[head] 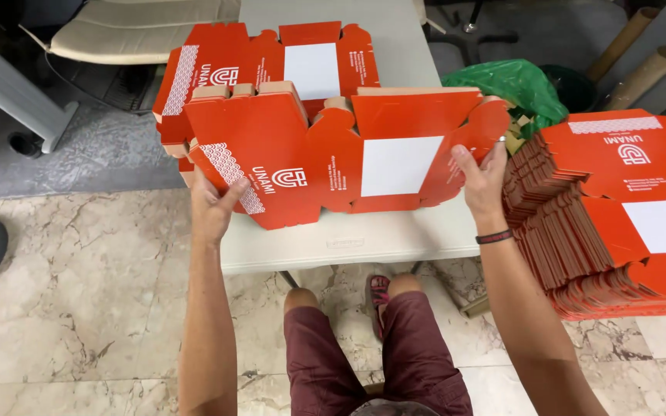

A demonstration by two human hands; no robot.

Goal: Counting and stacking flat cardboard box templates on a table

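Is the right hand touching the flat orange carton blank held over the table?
Touching. The head view shows the right hand gripping the right edge of the flat orange carton blank.

Two hands [213, 204], one held flat carton [333, 154], two carton stacks [610, 223], one green bag [510, 85].

A flat, unfolded cardboard box blank [348, 158], orange-red with a white rectangular panel right of its middle and white patterned bands and print toward its left end, was held up level over the near edge of the table. Its scalloped flaps stuck out at both ends. At 11 o'clock from it, partly covered by it, lay a stack of like blanks [271, 65], topmost face up with the white panel showing.
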